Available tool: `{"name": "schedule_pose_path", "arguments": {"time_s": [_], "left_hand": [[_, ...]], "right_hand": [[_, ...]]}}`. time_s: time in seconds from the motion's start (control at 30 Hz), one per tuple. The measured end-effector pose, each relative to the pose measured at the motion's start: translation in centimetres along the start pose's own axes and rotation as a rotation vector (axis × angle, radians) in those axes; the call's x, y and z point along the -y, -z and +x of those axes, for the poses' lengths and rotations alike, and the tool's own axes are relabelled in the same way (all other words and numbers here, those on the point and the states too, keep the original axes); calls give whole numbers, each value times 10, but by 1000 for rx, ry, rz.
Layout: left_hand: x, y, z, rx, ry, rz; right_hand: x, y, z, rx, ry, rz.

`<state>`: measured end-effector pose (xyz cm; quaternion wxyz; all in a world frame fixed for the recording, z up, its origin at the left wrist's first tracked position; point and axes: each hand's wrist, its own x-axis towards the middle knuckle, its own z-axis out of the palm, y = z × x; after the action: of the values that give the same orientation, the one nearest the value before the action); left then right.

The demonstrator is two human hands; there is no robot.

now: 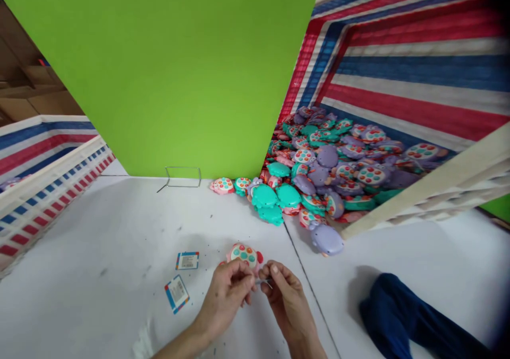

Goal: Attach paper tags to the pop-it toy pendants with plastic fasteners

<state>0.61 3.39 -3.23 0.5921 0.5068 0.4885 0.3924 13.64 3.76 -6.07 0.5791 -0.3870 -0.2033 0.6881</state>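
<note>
My left hand (231, 290) and my right hand (286, 295) meet low in the middle of the view, fingertips pinched close together. A thin, pale strip (262, 281) spans the small gap between them; its exact kind is too small to make out. Just beyond the fingers lies a pink animal-shaped toy (244, 254) with a white face of red, orange and teal round buttons, partly covered by my left hand. To the left, two printed cards (187, 261) with blue and coloured borders rest on the white table (119, 253).
Teal, purple and pink toys (319, 173) spill from a striped fabric-lined bin (418, 67) at right. A green panel (179, 77) rises behind, with a bent wire stand (182, 186) at its foot. Dark blue cloth (402, 311) is at lower right; a striped container (51, 189) stands left.
</note>
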Motion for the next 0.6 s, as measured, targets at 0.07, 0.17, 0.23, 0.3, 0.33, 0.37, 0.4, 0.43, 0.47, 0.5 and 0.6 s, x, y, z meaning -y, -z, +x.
{"name": "schedule_pose_path", "arguments": {"time_s": [0.07, 0.17, 0.23, 0.3, 0.33, 0.37, 0.4, 0.43, 0.47, 0.5, 0.6], "left_hand": [[0, -2, 2, -22, -2, -26], [-1, -4, 4, -44, 11, -17], [-1, -4, 5, -48, 39, 5], [-1, -5, 5, -44, 70, 1], [-1, -5, 6, -40, 86, -10], [0, -6, 6, -36, 98, -23], [0, -6, 7, -34, 107, -35], [0, -7, 7, -34, 113, -42], [0, -7, 8, -33, 116, -41], [0, -7, 8, -31, 114, -36], [1, -8, 8, -23, 103, -27]], "right_hand": [[-4, 1, -2, 25, -39, 54], [-11, 6, -3, 37, -81, 96], [-15, 10, -3, 40, -96, 101], [-18, 13, -4, 40, -101, 99], [-18, 14, -4, 40, -101, 94], [-19, 15, -5, 40, -99, 86], [-19, 15, -5, 42, -99, 78], [-19, 15, -6, 48, -101, 73], [-20, 14, -7, 54, -98, 61], [-20, 14, -7, 59, -89, 43], [-22, 13, -8, 63, -42, -28]]}}
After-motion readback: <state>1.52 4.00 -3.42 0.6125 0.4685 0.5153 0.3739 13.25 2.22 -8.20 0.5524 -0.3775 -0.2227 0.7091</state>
